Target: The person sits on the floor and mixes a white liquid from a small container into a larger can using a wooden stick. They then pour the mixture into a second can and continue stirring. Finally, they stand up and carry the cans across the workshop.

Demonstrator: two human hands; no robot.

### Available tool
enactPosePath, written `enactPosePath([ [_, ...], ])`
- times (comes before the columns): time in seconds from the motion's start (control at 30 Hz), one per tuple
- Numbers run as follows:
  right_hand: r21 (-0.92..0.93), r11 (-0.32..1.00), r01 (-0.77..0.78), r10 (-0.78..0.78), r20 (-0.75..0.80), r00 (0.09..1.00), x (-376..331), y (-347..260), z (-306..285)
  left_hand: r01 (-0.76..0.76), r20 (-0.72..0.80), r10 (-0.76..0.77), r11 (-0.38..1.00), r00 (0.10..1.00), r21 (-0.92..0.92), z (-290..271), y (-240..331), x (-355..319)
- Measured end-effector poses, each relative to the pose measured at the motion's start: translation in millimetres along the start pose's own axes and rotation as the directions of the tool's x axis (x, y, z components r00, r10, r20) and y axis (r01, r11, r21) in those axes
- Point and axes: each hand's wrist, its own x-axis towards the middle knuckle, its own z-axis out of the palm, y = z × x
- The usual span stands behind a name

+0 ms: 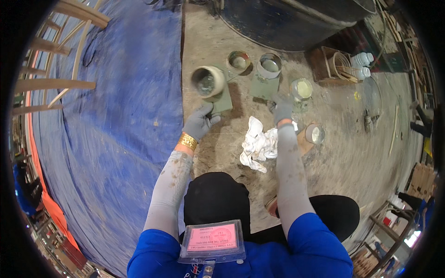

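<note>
My left hand [200, 122], in a grey glove, is just below a pale round pot [219, 83]. The pot tilts with its dark mouth toward the left, over a green square sheet [224, 101]. The hand's thumb stands apart from its fingers, and I see nothing gripped between them. My gloved right hand [282, 109] is close to the near corner of a second green sheet [265, 89], which has a grey cup [270, 66] at its far end. Motion smears the right fingers. A crumpled white cloth [257, 144] lies between my forearms.
A small brown-rimmed bowl [238, 61] stands behind the pot. Right of the second sheet are a pale yellow-filled cup [302, 89] and a cup [315, 133] lying tipped. A blue tarp [125, 120] covers the left floor. Far right sit a wooden box [322, 67] and plastic bottles [362, 59].
</note>
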Motion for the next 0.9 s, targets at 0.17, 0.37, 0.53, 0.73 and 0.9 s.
enactPosePath([
  [0.17,0.231,0.966,-0.116,0.112,0.029,0.993,-86,-19,61,-0.099,0.115,0.09,0.992,0.989,0.074,31,-2,-11],
  [0.37,-0.094,0.995,-0.037,0.068,0.356,0.932,-82,-21,108,-0.204,0.042,0.201,0.973,0.979,0.112,3,3,-26],
  [0.53,-0.842,0.403,0.359,-0.215,0.294,0.931,-33,-28,152,-0.316,-0.131,0.321,0.947,0.938,0.055,-18,12,-62],
  [0.73,-0.889,0.032,0.456,-0.025,0.455,0.89,-10,-38,196,-0.304,-0.192,0.314,0.949,0.93,0.079,-50,12,-98],
  [0.9,-0.896,-0.108,0.431,-0.053,0.439,0.897,-15,-26,156,-0.305,-0.137,0.31,0.951,0.941,0.056,-47,13,-87],
])
